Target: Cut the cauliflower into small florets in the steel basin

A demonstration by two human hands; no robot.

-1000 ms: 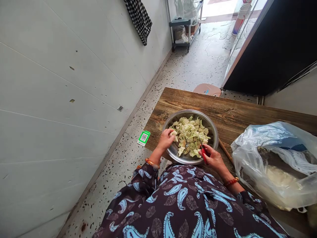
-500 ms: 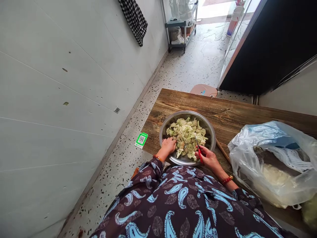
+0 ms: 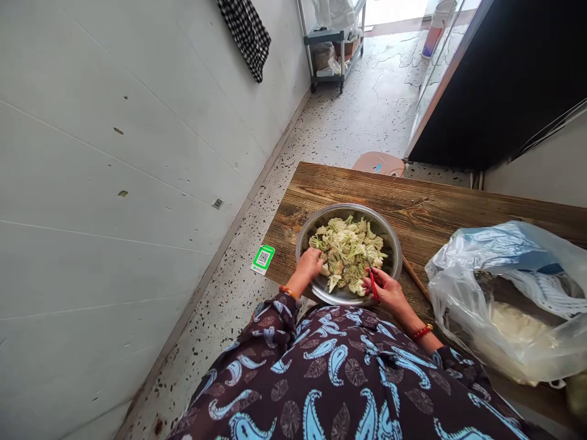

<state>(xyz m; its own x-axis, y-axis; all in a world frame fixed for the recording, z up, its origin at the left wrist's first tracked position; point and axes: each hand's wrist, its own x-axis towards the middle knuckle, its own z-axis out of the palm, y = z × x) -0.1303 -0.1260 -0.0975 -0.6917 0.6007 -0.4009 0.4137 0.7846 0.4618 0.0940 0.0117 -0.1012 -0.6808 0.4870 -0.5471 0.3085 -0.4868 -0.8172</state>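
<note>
A round metal bowl [image 3: 395, 244] holds a heap of cut cauliflower florets [image 3: 351, 239], pale with greenish stems. My left hand [image 3: 310, 264] is over the bowl's left side at the edge of the heap. Its fingers are curled together, and their tips are hidden, so what they grip cannot be made out. My right hand [image 3: 389, 292] is closed round the red handles of a pair of scissors [image 3: 373, 285] at the bowl's lower right. The thin blades point up and away over the florets.
The bowl stands on a dark wooden table [image 3: 330, 183]. A stick [image 3: 415, 278] lies right of it, beside a large clear plastic bag [image 3: 499, 342]. A green QR card [image 3: 263, 259] is at the table's left edge. Beyond are a pink stool [image 3: 378, 162] and a cart [image 3: 324, 38].
My left hand has lifted slightly and its fingers have drawn closer together. My right hand and the scissors have shifted a little to the right. The view has tilted slightly.
</note>
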